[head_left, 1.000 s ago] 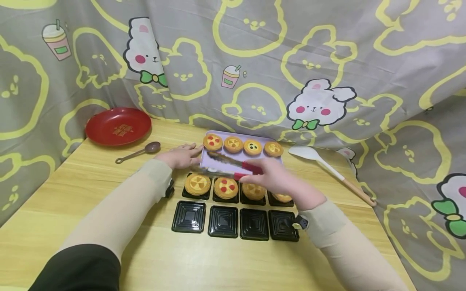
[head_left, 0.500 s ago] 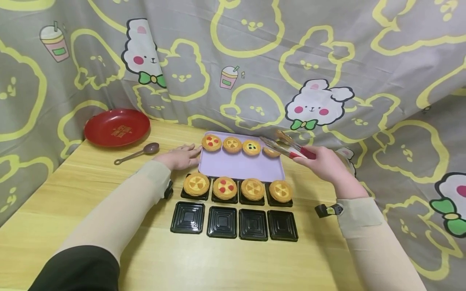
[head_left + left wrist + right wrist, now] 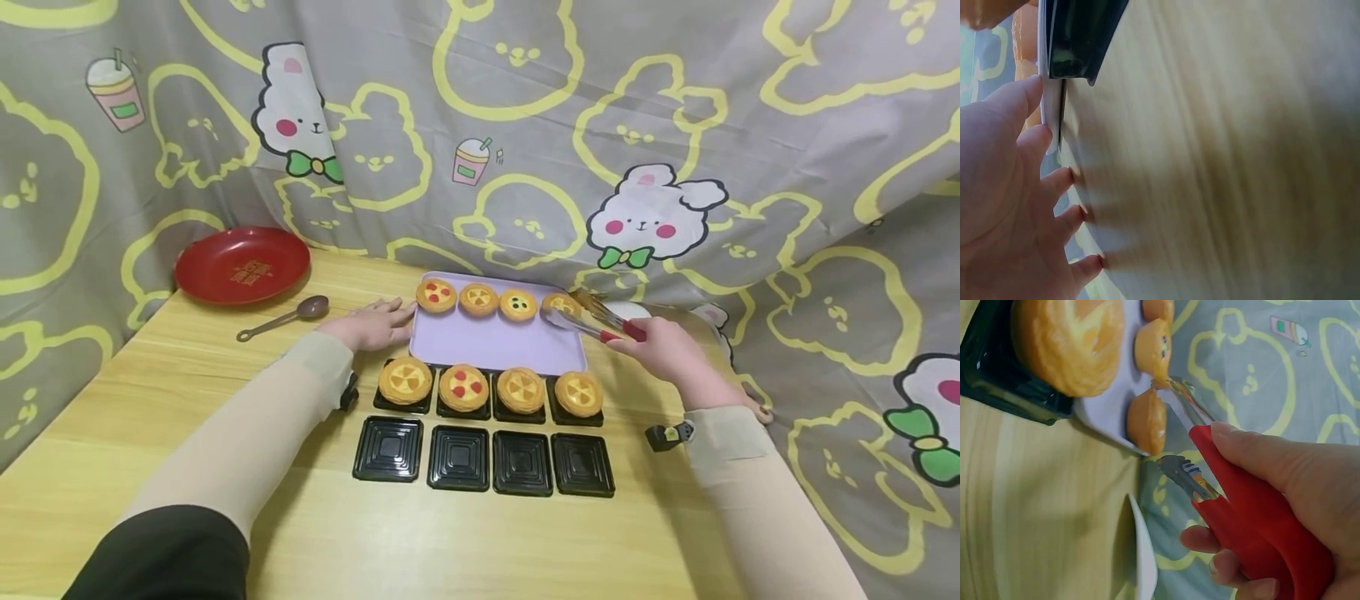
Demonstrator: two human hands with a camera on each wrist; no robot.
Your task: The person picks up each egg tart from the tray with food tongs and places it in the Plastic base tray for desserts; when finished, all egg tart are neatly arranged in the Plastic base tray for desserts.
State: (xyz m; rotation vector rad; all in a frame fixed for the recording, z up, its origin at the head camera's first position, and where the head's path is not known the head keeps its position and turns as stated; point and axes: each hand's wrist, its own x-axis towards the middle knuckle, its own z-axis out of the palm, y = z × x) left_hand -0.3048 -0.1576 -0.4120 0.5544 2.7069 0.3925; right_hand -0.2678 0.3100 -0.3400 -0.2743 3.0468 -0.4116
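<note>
My right hand (image 3: 663, 354) grips red-handled metal tongs (image 3: 1247, 512). The spread tips of the tongs stand on either side of the rightmost egg tart (image 3: 561, 303); whether they touch it I cannot tell. That tart is the end of a row along the far edge of a lilac tray (image 3: 495, 343), beside a tart with dark dots (image 3: 518, 305). With fingers spread, my left hand (image 3: 375, 325) rests on the table, thumb and index finger touching the tray's left edge. In front of the tray, larger tarts (image 3: 521, 390) sit on black square holders.
Nearer to me lies a row of bare black square holders (image 3: 459, 458). A red plate (image 3: 243, 267) and a brown spoon (image 3: 288, 317) are at the left. The white utensil (image 3: 1143, 556) at the right is partly hidden by my right hand. A patterned curtain (image 3: 525, 117) hangs behind.
My right hand has swung the tongs rightward from above the tray, then lowered them around the rightmost tart. The left hand has stayed at the tray's edge.
</note>
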